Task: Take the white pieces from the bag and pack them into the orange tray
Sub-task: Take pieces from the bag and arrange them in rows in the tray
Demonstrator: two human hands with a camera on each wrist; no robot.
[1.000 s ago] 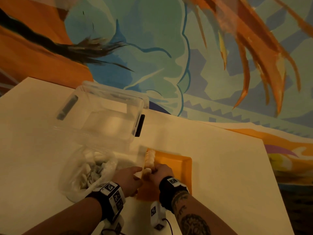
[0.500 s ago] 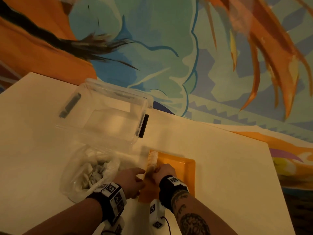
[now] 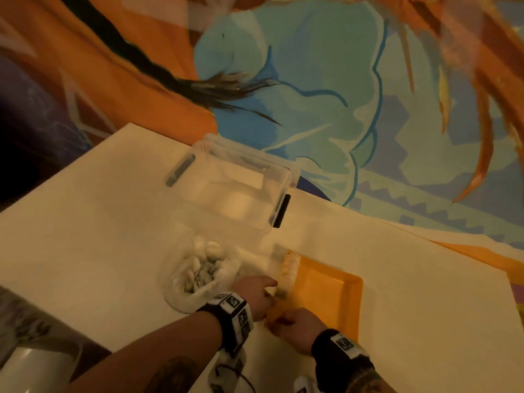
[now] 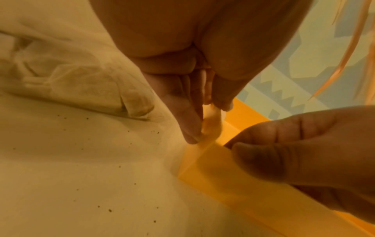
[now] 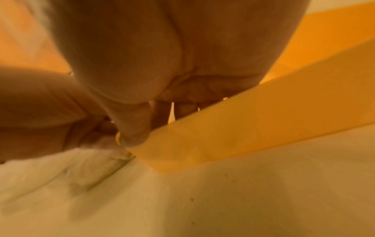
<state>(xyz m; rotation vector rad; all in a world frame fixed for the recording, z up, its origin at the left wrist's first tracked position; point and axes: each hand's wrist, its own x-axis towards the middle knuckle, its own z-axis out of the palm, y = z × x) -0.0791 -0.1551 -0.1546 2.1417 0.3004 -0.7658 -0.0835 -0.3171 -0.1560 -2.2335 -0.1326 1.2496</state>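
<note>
Right hand (image 3: 295, 326) now back at orange tray (image 3: 334, 296) corner, gripping; left hand (image 3: 256, 293) pinching pale ridged white piece (image 4: 211, 121).

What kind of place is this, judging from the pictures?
Probably an indoor room set up for hand work, not a kitchen: a pale table stands against a big painted mural, with a clear plastic box and an orange tray on it.

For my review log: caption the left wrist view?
Left hand pinches a white piece at the orange plastic tray corner.
</note>
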